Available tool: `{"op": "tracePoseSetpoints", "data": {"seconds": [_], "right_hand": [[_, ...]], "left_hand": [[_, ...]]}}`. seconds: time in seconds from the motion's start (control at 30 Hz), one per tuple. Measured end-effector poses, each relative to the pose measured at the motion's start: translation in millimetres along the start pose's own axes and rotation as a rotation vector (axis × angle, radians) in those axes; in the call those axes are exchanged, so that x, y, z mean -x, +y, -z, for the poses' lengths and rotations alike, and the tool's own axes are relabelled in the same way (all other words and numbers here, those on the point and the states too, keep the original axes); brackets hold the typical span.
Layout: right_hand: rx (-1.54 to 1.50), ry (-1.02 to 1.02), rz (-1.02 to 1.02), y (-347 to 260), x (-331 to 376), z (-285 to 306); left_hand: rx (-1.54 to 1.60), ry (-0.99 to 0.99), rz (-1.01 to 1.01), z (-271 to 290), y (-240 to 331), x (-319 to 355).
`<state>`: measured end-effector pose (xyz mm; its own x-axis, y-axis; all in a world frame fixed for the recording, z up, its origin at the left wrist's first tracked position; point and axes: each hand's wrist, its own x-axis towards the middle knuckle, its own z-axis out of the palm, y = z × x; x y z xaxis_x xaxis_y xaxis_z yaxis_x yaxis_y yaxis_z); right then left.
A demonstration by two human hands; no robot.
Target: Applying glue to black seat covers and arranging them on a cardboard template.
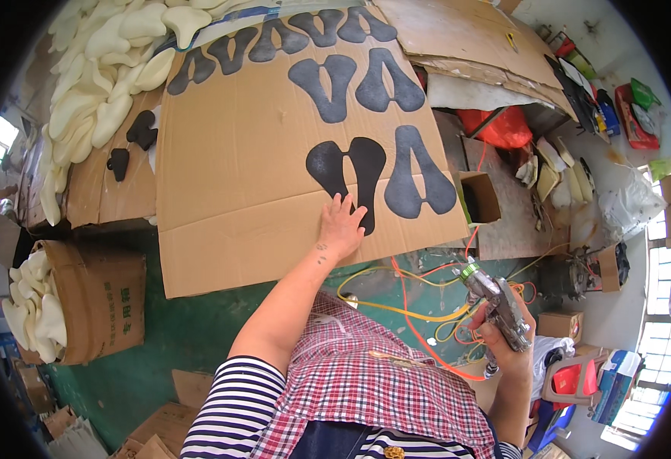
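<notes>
My left hand (pixel 341 226) lies flat on a big brown cardboard sheet (pixel 251 153), fingers spread, its tips touching a black saddle-shaped piece (pixel 366 172). Several dark sprayed outlines of that shape mark the sheet, such as one (pixel 418 176) just to the right. My right hand (pixel 503 336) is held low at the right, shut on a metal spray gun (pixel 492 294) whose nozzle points up and left. Orange and yellow hoses (pixel 419 314) trail below the gun.
A heap of cream foam pieces (pixel 102 69) lies at the upper left, with two small black pieces (pixel 140 130) beside it. A cardboard box (pixel 98 298) of cream pieces stands on the left. More cardboard (pixel 473 38), a small open box (pixel 479 197) and clutter fill the right.
</notes>
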<state>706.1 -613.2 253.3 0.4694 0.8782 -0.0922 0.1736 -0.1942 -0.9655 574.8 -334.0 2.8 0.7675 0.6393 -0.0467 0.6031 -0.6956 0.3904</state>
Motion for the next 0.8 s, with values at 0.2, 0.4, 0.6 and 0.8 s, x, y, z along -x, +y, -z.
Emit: {"op": "tracePoseSetpoints", "data": {"seconds": [0.2, 0.4, 0.6, 0.8], "right_hand": [[-0.028, -0.043, 0.09, 3.0, 2.0, 5.0], [0.063, -0.204, 0.023, -9.9, -10.4, -4.1], [-0.023, -0.019, 0.01, -2.4, -12.7, 3.0], [0.047, 0.019, 0.002, -1.5, -0.3, 16.1]], "left_hand": [[-0.018, 0.06, -0.008, 5.6, -3.0, -16.3], [-0.069, -0.075, 0.016, -1.4, -5.7, -26.7], [-0.066, -0.105, 0.024, -5.1, -5.4, -29.2], [-0.082, -0.119, 0.033, -7.4, -6.8, -29.6]]}}
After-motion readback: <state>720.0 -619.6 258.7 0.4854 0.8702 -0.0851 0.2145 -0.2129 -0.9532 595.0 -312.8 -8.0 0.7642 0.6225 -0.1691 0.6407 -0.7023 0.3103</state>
